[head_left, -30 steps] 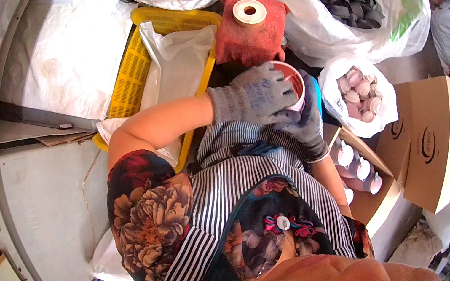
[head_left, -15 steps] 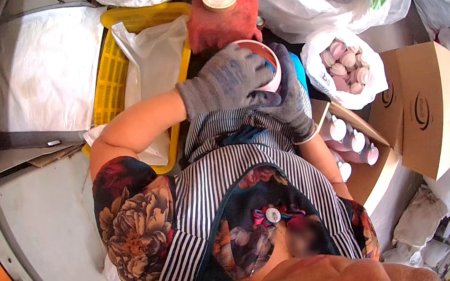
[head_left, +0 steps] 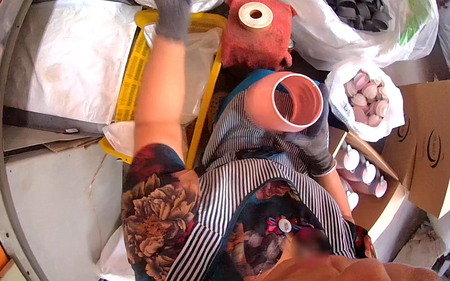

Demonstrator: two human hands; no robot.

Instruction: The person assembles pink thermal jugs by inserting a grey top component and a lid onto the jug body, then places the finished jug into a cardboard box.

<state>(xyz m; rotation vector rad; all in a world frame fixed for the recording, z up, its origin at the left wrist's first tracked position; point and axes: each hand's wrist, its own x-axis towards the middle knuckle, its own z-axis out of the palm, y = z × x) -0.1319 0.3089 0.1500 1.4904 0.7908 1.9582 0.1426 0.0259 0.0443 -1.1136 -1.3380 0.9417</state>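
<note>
Your apron lies nearest, bunched across your lap; above it your gloved right hand supports the pink tube from the right side and underneath, palm cupped, most fingers hidden behind the wall, so you cannot be sure how tightly they curl. The tube lies tilted over your lap, its wide mouth turned right and toward you; keep that cupped hold firm, since a smooth round wall would probably roll out of a slack palm — and keep fingertips off the rim so the mouth stays clear.

Just right of that hand stands the cardboard box, bottles showing inside its left edge; the white bag of pink caps sits past the box's far edge. To your left is the yellow basket, plastic sheet loose inside; your left forearm crosses above it, so lift the cuff well over the far edge to avoid snagging. Beyond the basket's right edge sits the red cushion with a cream ring on top.

Farthest, your left hand is past the basket's far edge, beside the white sack; it is blurred and cut by the view — you cannot tell how open it is or whether it holds anything; a slower reach should be surer.
</note>
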